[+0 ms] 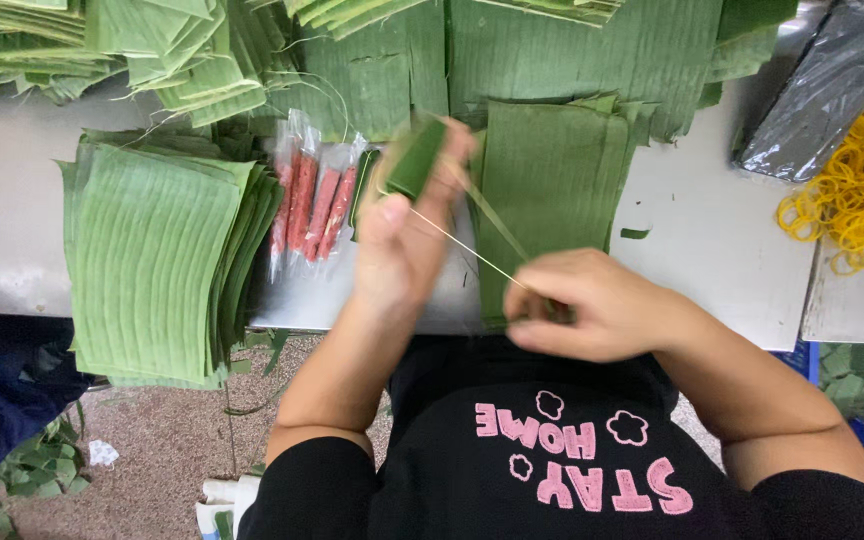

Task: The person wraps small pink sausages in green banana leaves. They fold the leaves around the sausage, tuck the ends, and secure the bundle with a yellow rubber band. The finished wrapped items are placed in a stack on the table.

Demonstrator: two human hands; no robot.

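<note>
My left hand (407, 225) is raised over the table and grips a small parcel wrapped in green leaf (418, 158). A thin yellow rubber band (467, 248) runs taut from the parcel down to my right hand (587, 305), whose fingers pinch its end near the table's front edge. A narrow leaf strip (497, 215) hangs from the parcel. Under both hands lies a stack of cut green leaves (552, 180).
A tall stack of square leaves (157, 260) overhangs the table edge at left. Red sausages in clear wrappers (314, 200) lie beside it. Leaf piles (192, 50) fill the back. Loose yellow rubber bands (857, 190) and a grey plastic bag (832, 85) sit at right.
</note>
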